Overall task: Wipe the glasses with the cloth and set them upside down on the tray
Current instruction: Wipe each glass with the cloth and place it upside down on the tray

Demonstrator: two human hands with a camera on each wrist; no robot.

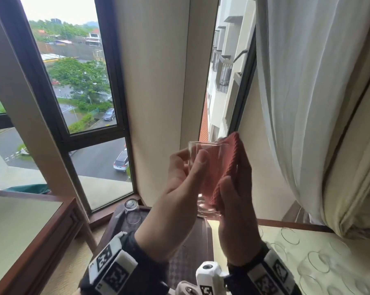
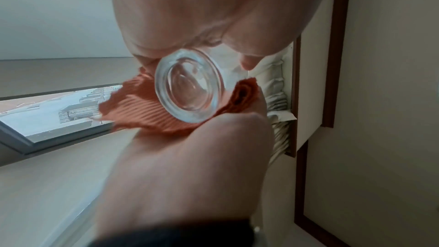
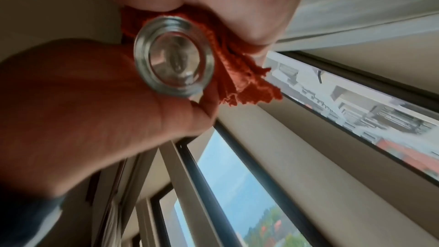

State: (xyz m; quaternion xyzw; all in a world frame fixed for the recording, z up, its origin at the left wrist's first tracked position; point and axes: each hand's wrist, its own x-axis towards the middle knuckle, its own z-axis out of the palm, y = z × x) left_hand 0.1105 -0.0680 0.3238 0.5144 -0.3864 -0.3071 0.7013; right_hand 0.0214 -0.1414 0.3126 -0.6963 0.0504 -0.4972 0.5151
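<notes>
Above the tray (image 1: pixel 120 220), we are wiping: left hand (image 1: pixel 180 188) gripping the glass (image 1: pixel 203 179), right hand (image 1: pixel 233 201) pressing the cloth (image 1: pixel 224 167) around it; next, inverting onto the tray.

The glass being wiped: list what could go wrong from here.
1. The glass is held in the air, well above the tray, by the left hand alone, while the right hand presses the red cloth against it; a slip would likely break it.
2. An upturned glass already stands on the tray, and more glasses crowd the table on the right; a careless set-down could knock them.
</notes>
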